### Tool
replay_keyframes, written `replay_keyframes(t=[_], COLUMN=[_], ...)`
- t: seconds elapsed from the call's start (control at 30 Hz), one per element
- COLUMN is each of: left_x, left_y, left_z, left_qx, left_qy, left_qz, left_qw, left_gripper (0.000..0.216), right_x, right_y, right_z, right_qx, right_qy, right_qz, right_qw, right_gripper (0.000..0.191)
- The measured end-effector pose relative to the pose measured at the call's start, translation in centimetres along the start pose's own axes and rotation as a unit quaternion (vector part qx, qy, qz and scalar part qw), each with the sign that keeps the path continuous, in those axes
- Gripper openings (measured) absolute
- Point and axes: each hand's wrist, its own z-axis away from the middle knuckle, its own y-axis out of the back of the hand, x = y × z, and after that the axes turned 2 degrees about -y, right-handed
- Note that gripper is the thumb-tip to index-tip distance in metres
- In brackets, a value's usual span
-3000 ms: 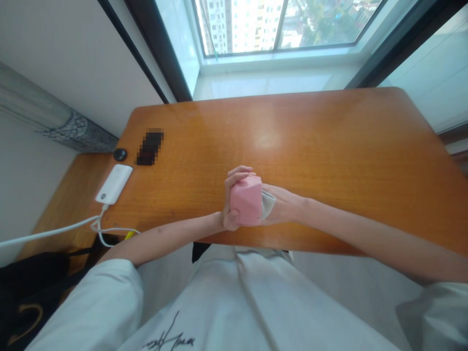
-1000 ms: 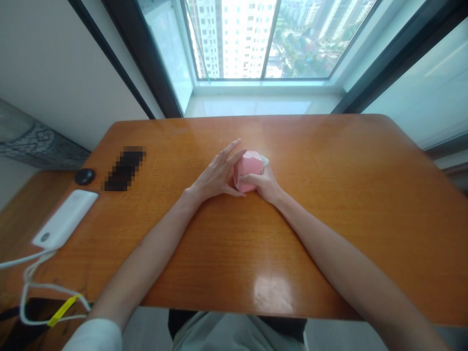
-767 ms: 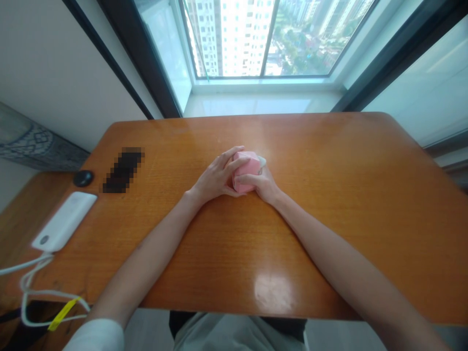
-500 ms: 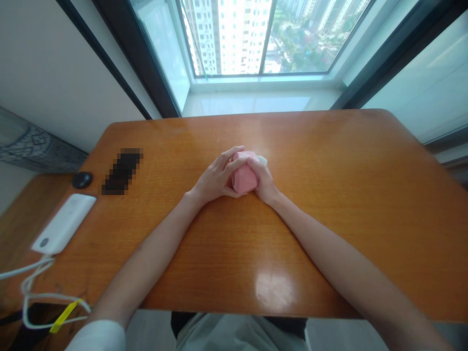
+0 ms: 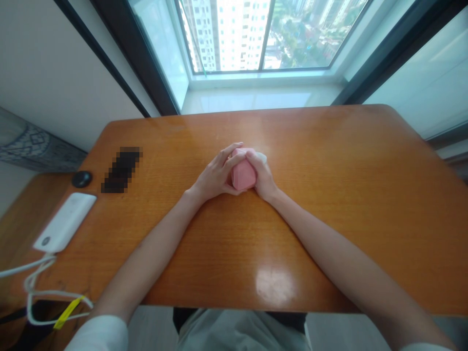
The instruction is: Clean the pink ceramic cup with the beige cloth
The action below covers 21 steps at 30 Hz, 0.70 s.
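Observation:
A small pink object with flat faces and rounded edges (image 5: 244,175), boxlike in form, is between my two hands above the middle of the wooden table (image 5: 321,195). My left hand (image 5: 216,174) wraps its left side, thumb low and fingers over the top. From the right, my right hand (image 5: 265,179) grips it, with the thumb laid across its upper part. Something whitish (image 5: 261,157) shows just behind my right thumb; whether it belongs to the pink object I cannot tell. The fingers hide much of the pink object's sides.
At the left of the table are a white power strip or power bank (image 5: 66,222) with white cables (image 5: 40,292) and a yellow tag (image 5: 68,313), a round black object (image 5: 82,179) and a pixelated dark item (image 5: 122,170). A window (image 5: 263,44) lies beyond the far edge.
My hands stay around the pink object, with only a slight shift of the right fingers and thumb. The whole view has moved a little.

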Motion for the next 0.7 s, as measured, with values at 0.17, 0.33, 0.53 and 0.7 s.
replay_keyframes(t=[0.17,0.33,0.53,0.7], left_x=[0.08,0.13,0.38,0.32], left_y=[-0.07,-0.12,0.08,0.0], left_z=[0.01,-0.05,-0.07,-0.1], left_qx=[0.002,0.001,-0.012,-0.011], left_qy=[-0.002,-0.003,0.011,0.016], left_qz=[-0.004,-0.008,-0.016,-0.009], left_qw=[1.0,1.0,1.0,1.0], left_gripper=[0.111,0.11,0.111,0.111], right_x=[-0.23,-0.2,-0.26,-0.42], right_y=[-0.12,-0.2,-0.23,-0.28], right_z=[0.03,-0.03,0.0,0.06], right_qx=[-0.004,0.004,0.006,0.009], right_qy=[0.01,0.014,0.012,0.014], right_qz=[-0.002,0.01,0.013,0.018], right_qw=[1.0,1.0,1.0,1.0], right_gripper=[0.05,0.054,0.054,0.054])
